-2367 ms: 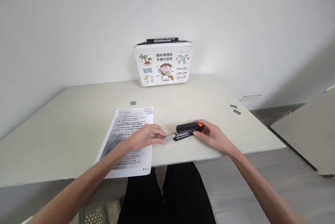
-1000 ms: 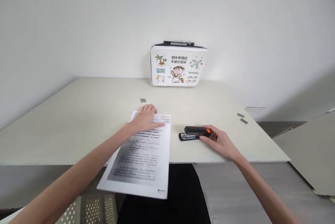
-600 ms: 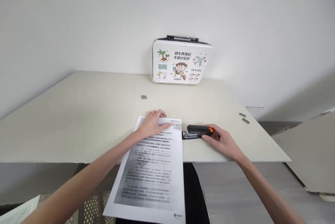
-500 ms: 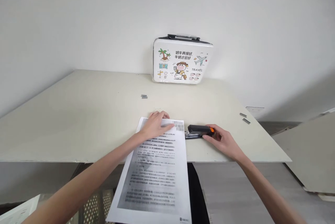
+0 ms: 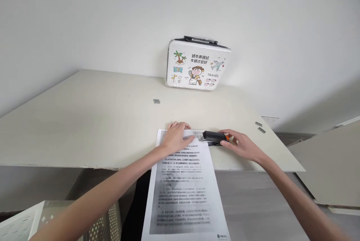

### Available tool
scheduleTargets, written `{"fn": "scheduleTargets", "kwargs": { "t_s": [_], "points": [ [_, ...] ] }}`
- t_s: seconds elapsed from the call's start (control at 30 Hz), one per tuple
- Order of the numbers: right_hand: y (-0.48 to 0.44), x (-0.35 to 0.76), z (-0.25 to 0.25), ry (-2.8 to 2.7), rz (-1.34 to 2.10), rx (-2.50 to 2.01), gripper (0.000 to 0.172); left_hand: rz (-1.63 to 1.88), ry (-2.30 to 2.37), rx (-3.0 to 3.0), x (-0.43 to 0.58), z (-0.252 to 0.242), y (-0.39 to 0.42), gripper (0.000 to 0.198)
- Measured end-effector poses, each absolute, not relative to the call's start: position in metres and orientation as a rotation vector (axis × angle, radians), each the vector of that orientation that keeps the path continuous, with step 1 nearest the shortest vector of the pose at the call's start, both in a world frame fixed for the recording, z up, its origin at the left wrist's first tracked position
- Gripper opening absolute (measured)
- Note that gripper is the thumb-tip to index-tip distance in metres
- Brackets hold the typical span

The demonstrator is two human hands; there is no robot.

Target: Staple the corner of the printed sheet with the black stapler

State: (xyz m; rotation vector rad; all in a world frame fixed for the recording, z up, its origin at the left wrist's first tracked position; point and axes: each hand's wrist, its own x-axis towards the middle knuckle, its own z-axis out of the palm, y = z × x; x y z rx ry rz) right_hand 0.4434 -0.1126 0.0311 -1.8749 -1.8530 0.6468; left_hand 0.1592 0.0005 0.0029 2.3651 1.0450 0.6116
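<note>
Paper (image 5: 182,196) moved right, corner now inside stapler (image 5: 214,136)

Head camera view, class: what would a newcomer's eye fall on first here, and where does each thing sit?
Probably the white case with bright cartoon prints, standing at the back of the pale table by the wall. Next, the black-and-orange stapler, gripped by the right hand, its front end over the far right corner of the printed paper. The left hand rests on that paper, which overhangs the table's near edge.
</note>
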Motion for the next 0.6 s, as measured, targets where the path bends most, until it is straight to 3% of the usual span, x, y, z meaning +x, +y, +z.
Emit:
{"fn": "scheduleTargets", "kwargs": {
  "t_s": [0.6],
  "points": [
    [-0.059, 0.358, 0.071, -1.947, 0.634, -2.013, 0.065, 0.641, 1.024, 2.382, 0.166, -0.001, -0.003, 0.03]
  ]
}}
